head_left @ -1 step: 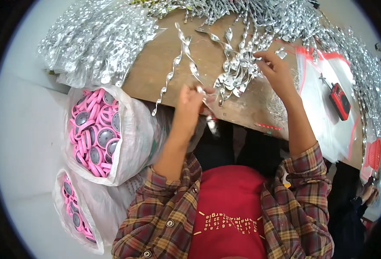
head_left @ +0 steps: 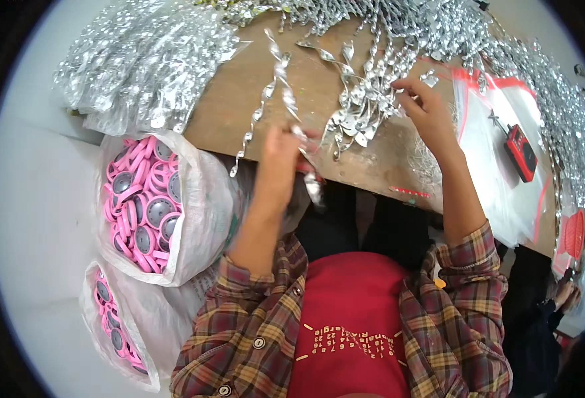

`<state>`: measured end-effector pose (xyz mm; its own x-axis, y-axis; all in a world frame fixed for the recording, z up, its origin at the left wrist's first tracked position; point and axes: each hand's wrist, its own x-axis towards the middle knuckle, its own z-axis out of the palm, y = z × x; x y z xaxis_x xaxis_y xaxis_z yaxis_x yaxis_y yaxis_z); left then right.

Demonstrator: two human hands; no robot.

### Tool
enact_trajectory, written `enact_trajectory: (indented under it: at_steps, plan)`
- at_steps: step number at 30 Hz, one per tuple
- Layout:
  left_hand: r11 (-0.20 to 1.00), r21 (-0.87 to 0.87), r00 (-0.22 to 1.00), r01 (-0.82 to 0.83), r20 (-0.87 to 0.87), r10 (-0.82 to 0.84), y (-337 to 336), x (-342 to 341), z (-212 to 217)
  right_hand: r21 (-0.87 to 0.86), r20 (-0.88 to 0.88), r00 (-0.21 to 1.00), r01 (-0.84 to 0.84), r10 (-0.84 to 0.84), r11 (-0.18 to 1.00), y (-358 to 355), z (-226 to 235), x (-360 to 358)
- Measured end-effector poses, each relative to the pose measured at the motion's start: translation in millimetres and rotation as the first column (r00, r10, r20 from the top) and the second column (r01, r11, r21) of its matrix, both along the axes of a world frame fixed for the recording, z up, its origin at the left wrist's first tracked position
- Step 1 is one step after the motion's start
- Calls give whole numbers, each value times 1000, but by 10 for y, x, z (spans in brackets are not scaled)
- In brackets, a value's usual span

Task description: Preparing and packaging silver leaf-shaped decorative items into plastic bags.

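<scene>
Twisted silver foil strands lie across the brown tabletop. My left hand, blurred by motion, is closed on one silver twisted strand near the table's front edge. That strand runs away over the board, and its other end dangles below my fingers. A small red thing shows beside those fingers; I cannot make out its kind. My right hand has curled fingers, thumb and forefinger bent together at the right side of a bunch of silver strands. Its fingertips are partly lost among the shiny foil.
On the left stand two white sacks of pink rings with grey discs. Bagged silver strands are heaped at the far left, more along the back. Clear plastic bags and a red radio lie right. Another person's hands show lower right.
My left hand has shifted slightly left, with the strand's dangling end moving along. The right hand keeps nearly the same place at the bunch.
</scene>
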<state>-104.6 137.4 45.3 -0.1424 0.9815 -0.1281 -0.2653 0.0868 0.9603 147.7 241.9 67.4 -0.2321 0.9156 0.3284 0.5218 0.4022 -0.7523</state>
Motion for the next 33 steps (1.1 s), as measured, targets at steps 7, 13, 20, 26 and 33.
enact_trajectory:
  at_steps: [7,13,20,26,33]
  plan:
    - [999,2,965,43,261,-42,8,-2,338,-326,-310,947,-27,-80,945,-801,29,133]
    - [991,119,929,57,358,-96,-103,401,335,-537,-693,717,-584,76,609,-1394,-52,-159]
    - [825,550,285,-127,-777,561,-649,2,588,-501,-609,791,-432,49,750,-1511,-161,-13]
    - [752,139,353,645,-926,-132,-847,616,705,-180,10,951,-301,308,936,-1719,-59,163]
    - [857,-93,713,507,-513,-477,-813,694,157,22,251,968,-31,25,999,-1356,-17,712]
